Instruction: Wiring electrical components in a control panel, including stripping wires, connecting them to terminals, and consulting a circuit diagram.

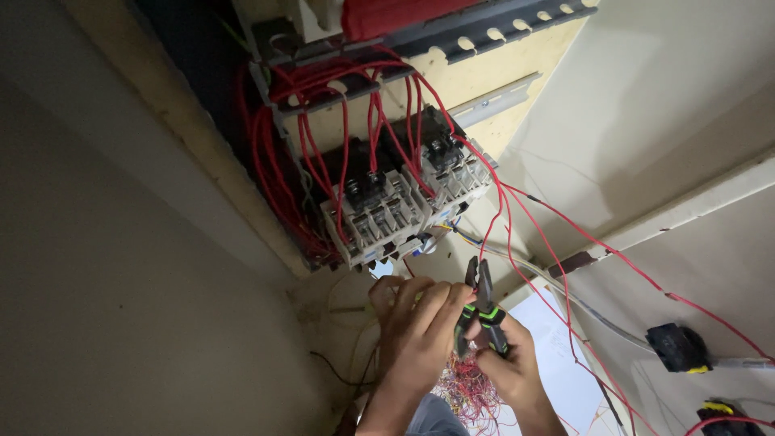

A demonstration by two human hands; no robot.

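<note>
While the right hand clenched the pliers — nose up toward the breakers above — the left hand pinched a red wire just beside them.

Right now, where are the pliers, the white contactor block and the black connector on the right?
Pliers [482, 311]: head view, on the joint above the green-and-black handles.
White contactor block [379, 218]: head view, on its pale front face.
Black connector [678, 347]: head view, on the middle of its body.
</note>
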